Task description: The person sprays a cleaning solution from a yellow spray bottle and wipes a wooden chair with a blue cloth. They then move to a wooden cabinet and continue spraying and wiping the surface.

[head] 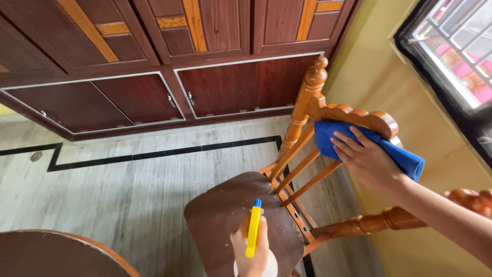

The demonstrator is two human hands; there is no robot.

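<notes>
A wooden chair (307,105) with turned posts and a brown padded seat (225,215) stands against a yellow wall. My right hand (366,159) presses a blue cloth (405,156) onto the carved top rail of the chair's back. My left hand (251,251) holds a spray bottle (253,231) with a yellow trigger head and blue nozzle just above the seat's front edge. The bottle's white body is mostly hidden under my hand. Pale specks dot the seat.
A dark wooden wardrobe (179,77) with low cupboard doors fills the back. Pale floor tiles (128,190) carry a black border line. A round brown tabletop edge (56,254) shows at bottom left. A barred window (456,51) is at the upper right.
</notes>
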